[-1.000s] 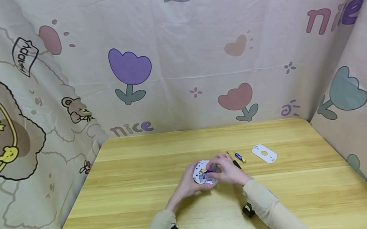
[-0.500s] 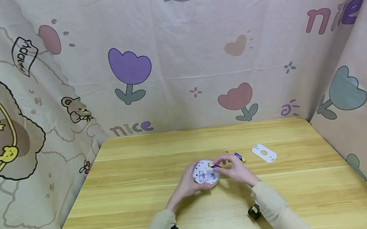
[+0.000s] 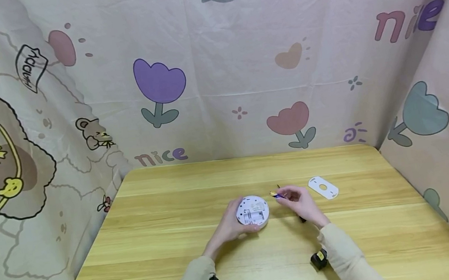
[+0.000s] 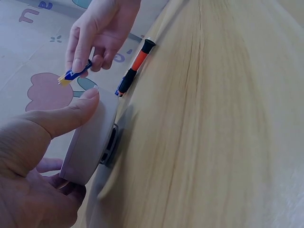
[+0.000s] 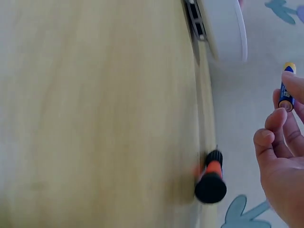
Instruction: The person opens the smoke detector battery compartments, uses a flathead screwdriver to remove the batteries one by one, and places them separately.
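As far as visible, left hand [image 3: 231,219] in closed grip around device [image 3: 256,207], right hand [image 3: 302,203] on battery [image 5: 285,95].

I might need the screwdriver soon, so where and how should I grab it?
Take the screwdriver by its thick handle, probably from above on your near side: it lies on the table, handle end toward you, thin tip away. Your right hand, pinching a battery, would need freeing.

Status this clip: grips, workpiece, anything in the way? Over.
Left grip holding round white plastic device. Right grip pinching blue-and-yellow cylindrical battery, apart from device. Nothing visible between them; black-and-orange screwdriver lies near right grip.
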Motion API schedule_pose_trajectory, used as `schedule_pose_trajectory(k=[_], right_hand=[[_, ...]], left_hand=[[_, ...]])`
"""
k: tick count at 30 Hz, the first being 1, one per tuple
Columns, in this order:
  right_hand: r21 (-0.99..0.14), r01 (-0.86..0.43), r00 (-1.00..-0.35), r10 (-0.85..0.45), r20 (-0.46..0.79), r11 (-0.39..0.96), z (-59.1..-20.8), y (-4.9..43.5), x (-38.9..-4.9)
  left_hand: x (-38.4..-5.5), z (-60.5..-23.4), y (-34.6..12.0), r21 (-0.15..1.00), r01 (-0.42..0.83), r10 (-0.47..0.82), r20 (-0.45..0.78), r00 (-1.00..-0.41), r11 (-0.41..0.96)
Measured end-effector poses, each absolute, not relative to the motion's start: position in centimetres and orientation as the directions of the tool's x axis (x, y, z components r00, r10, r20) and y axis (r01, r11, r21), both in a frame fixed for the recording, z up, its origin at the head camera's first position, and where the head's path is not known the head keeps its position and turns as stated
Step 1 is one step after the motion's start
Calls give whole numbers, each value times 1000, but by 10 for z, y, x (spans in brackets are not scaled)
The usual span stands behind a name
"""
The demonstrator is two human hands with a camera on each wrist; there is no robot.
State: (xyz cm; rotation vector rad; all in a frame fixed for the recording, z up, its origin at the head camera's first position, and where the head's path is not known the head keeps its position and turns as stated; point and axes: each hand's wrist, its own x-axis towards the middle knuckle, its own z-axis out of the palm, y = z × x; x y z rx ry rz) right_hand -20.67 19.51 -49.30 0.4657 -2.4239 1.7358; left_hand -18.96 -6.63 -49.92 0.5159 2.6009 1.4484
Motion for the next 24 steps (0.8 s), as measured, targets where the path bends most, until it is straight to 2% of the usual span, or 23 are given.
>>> schedule_pose_trajectory(k=[8, 24], right_hand=[[-955, -155, -987, 0, 160, 252, -495, 212, -207], [-988, -21, -974, 220, 54, 151, -500, 233, -212]], left_hand=[[-189, -498, -66, 849, 228, 347, 56, -936, 477], [-189, -498, -67, 857, 227, 346, 61, -936, 462]])
